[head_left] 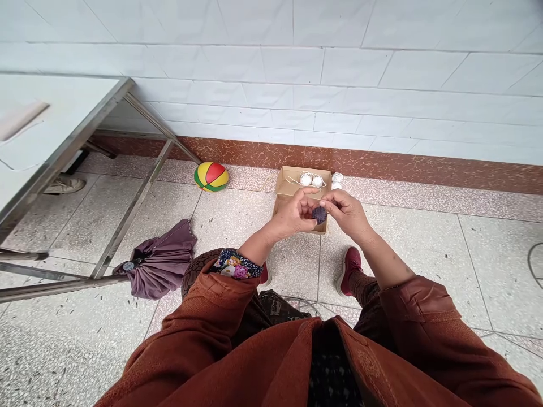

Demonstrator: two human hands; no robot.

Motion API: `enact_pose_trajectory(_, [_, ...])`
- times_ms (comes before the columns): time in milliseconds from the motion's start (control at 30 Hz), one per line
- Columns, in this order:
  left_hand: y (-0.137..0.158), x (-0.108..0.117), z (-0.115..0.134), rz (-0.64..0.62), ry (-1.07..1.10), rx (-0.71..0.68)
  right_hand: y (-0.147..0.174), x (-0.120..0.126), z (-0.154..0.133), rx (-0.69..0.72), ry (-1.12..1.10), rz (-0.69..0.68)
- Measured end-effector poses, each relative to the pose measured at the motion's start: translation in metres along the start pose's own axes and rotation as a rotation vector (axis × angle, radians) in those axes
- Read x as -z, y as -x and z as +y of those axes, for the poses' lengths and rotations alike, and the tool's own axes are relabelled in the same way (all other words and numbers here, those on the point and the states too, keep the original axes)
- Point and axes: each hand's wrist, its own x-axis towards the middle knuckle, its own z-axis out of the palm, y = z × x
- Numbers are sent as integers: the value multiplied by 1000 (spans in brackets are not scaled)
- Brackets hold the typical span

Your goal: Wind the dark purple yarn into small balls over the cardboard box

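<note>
A small dark purple ball of yarn (319,215) sits in the fingers of my left hand (292,216), which are curled around its left side. My right hand (347,215) is closed in a pinch at the ball's upper right edge, on its yarn; a loose strand is too fine to make out. Below and behind both hands lies an open cardboard box (285,176), partly hidden by them. Inside its far part are two white balls of yarn (306,178) with loose white strands. More white yarn (337,178) lies just right of the box.
A red, yellow and green ball (211,176) rests on the floor near the wall. A folded purple umbrella (163,260) lies by the metal-framed table (63,135) on the left. Under that table a person's shoe (65,185) shows. A tiled wall (297,62) rises behind the box.
</note>
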Motion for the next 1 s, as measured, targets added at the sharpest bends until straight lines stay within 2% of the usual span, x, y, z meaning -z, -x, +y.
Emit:
enact_pose_trajectory(67, [0, 2, 3, 17, 121, -8, 1, -3, 5, -44, 22, 30])
enact_pose_trajectory(133, [0, 4, 5, 94, 245, -26, 3, -6, 7, -61, 50, 9])
enact_pose_trajectory(267, [-3, 8, 3, 234, 381, -35, 9, -12, 1, 46, 75, -124])
enact_pose_trajectory(367, [-6, 9, -2, 289, 307, -23, 11, -10, -6, 151, 49, -215])
enact_pose_trajectory(467, [-7, 6, -5, 331, 113, -19, 10, -2, -9, 198, 33, -228])
enact_pose_trajectory(567, [-6, 3, -7, 286, -62, 1, 7, 4, -7, 190, 35, -204])
enact_pose_trajectory(667, [-4, 3, -10, 159, -114, 41, 5, 3, -2, 175, 39, -141])
enact_pose_trajectory(800, [-1, 5, -11, -46, 46, 83, 3, -3, 7, 129, 44, -47])
enact_pose_trajectory(867, [1, 5, -8, -109, 173, 83, 2, -4, 11, 88, 64, -13])
enact_pose_trajectory(933, [2, 6, -4, -105, 272, 69, 3, -5, 14, 62, 95, -4])
enact_pose_trajectory(1000, [2, 7, 0, -25, 322, 43, 5, -5, 14, 70, 123, -21])
